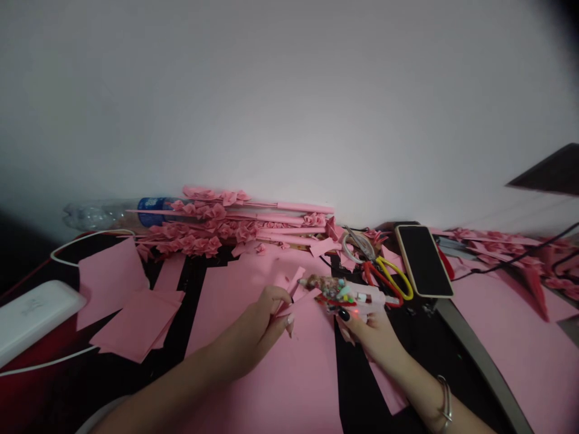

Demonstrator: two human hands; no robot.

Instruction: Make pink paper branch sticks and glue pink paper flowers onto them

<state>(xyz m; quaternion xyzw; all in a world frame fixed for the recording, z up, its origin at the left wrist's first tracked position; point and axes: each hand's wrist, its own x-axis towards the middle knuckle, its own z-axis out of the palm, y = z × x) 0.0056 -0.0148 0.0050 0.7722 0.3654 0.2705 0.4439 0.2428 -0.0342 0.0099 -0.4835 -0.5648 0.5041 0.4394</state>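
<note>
My left hand (271, 319) pinches a strip of folded pink paper (304, 300) between thumb and fingers, above a large pink paper sheet (271, 386). In my right hand (368, 331) is a glue gun (366, 296), its body decorated with colourful beads and a small red light glowing on it. The glue gun's nozzle points left and lies close to the paper strip; whether they touch, I cannot tell. Just behind the glue gun lie scissors (392, 277) with red and yellow handles.
Pink paper flowers (203, 241) lie piled along the wall beside a plastic bottle (104, 214). At right is a phone (424, 259). Pink paper squares (136, 325) and a white device (38, 313) with a cable are at left. More pink sheets (506, 337) lie right.
</note>
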